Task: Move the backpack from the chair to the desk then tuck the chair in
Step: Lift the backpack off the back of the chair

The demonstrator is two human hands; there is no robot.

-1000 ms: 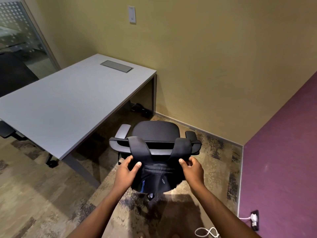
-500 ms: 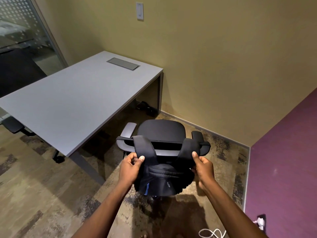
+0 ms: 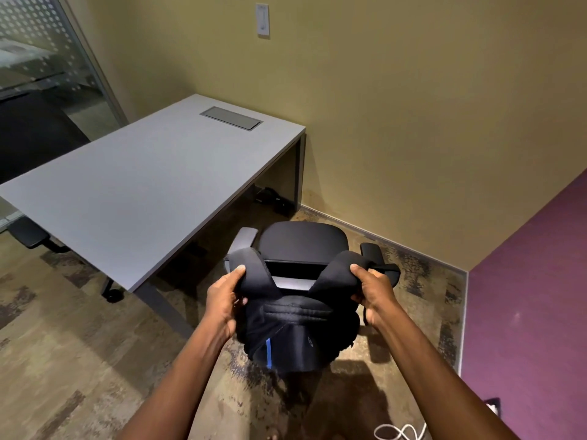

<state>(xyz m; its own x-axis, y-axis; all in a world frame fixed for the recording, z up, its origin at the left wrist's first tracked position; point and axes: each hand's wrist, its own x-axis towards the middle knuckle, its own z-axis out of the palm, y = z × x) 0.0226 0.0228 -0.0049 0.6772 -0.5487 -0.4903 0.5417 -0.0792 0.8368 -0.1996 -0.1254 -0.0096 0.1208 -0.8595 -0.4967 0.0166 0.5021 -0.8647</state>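
Note:
A black backpack (image 3: 298, 338) with a thin blue stripe hangs behind the backrest of a black office chair (image 3: 301, 238), its two shoulder straps raised above the backrest top. My left hand (image 3: 224, 300) grips the left strap and my right hand (image 3: 370, 292) grips the right strap. The chair stands just off the right front corner of the grey desk (image 3: 127, 192), seat facing away from me. Its base is hidden behind the backpack.
A metal cable hatch (image 3: 231, 118) is set in the desk top. A second chair's armrest (image 3: 28, 235) and caster show under the desk's left side. A white cable (image 3: 397, 431) lies on the carpet near a purple wall (image 3: 533, 312).
Both hands have lifted the straps higher, off the top of the backrest, and the backpack has risen with them. The view has moved closer.

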